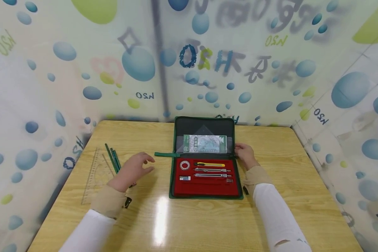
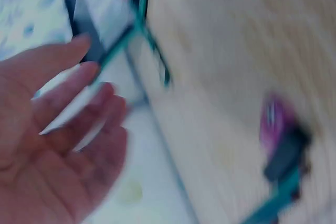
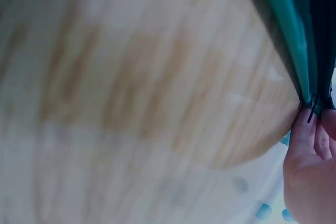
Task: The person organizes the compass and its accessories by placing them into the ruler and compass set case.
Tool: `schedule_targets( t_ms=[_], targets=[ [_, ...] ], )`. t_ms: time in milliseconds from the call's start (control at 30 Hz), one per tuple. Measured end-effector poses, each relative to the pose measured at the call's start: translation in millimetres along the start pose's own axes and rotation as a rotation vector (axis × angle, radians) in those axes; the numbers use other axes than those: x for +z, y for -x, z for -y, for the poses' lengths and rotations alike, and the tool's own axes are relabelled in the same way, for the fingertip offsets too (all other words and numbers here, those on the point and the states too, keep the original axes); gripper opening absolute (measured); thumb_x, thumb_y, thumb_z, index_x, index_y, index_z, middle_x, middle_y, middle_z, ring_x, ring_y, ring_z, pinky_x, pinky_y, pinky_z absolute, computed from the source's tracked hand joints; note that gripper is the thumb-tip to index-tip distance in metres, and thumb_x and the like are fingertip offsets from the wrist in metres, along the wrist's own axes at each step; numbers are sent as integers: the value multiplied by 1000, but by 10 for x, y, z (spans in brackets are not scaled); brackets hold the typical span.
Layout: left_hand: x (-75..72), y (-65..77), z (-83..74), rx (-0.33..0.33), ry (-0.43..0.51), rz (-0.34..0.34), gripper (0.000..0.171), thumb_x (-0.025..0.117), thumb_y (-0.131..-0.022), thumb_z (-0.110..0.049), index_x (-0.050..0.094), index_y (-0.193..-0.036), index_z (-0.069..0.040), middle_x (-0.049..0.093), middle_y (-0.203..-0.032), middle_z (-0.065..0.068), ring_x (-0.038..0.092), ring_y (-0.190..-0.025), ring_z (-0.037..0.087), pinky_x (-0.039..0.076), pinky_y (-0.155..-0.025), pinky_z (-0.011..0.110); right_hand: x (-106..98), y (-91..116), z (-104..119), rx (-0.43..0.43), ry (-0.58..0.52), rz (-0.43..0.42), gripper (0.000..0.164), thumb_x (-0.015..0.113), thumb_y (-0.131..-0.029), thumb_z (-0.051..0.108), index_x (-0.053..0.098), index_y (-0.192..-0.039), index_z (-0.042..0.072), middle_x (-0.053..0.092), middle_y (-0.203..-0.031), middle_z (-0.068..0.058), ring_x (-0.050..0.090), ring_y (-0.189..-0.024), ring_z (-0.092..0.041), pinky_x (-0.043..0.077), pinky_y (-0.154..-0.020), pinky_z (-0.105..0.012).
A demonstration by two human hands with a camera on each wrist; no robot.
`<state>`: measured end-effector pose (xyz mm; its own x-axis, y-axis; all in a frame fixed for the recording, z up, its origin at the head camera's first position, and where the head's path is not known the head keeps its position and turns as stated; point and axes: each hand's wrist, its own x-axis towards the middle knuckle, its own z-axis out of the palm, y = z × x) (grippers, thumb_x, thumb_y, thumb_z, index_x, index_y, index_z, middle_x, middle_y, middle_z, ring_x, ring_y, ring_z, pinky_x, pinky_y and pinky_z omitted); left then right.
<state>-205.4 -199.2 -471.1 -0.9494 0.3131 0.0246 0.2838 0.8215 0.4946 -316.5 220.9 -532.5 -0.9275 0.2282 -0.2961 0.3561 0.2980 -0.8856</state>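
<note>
A green zip case (image 1: 207,191) lies unfolded on the table, its lid leaning up at the back. Set in its red lining (image 1: 208,189) are a yellow utility knife (image 1: 218,165), silver compass-like instruments (image 1: 211,175), a round white disc (image 1: 184,165) with a red middle, and an eraser (image 1: 184,178). My right hand (image 1: 245,155) pinches the case's right edge near the fold; a thin dark pull (image 3: 313,109) shows at the fingertips in the right wrist view. Left of the case, my left hand (image 1: 133,170) hovers with relaxed, parted fingers, holding nothing.
Green pencils (image 1: 109,156) and a clear set square (image 1: 96,175) lie on the table's left side, partly behind my left hand. A green strap (image 1: 164,154) sticks out left from the case. Patterned walls (image 1: 208,87) stand around the wooden table (image 1: 289,164).
</note>
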Motion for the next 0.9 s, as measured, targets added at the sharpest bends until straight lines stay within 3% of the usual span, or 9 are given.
schedule_targets(
  t_ms=[133,300,467,667,900],
  targets=[
    [-205,197,210,-126,-37,52,46,74,-80,-20,59,-117,2,53,-119,25,52,-104,42,46,-82,51,-1,2,6,-13,2,12,41,45,-93,0,46,-134,-4,50,-127,-23,49,-111,-29,41,-98,-41],
    [-301,389,313,-220,-99,136,53,80,-71,-12,57,-115,7,52,-112,29,52,-98,43,47,-77,49,-1,-8,0,-15,4,10,41,45,-93,1,47,-134,-3,51,-127,-23,50,-110,-29,41,-97,-41],
    [-302,461,339,-245,-162,189,43,76,-68,0,61,-107,4,54,-101,23,54,-85,37,48,-63,45,-5,-16,-5,-6,-2,0,40,45,-94,2,48,-133,-3,52,-126,-22,51,-109,-28,42,-97,-41],
    [-252,450,389,-253,-253,190,29,74,-71,-4,64,-98,-3,58,-95,17,56,-81,38,45,-64,57,-11,5,11,-6,-14,12,41,44,-94,1,46,-134,-4,50,-128,-23,49,-111,-29,40,-98,-41],
    [-181,404,423,-239,-278,153,24,74,-68,-2,66,-91,-3,58,-87,14,56,-77,33,45,-63,54,-9,2,10,-1,-3,12,41,43,-95,2,45,-135,-3,50,-128,-23,49,-112,-29,40,-99,-41]
  ],
)
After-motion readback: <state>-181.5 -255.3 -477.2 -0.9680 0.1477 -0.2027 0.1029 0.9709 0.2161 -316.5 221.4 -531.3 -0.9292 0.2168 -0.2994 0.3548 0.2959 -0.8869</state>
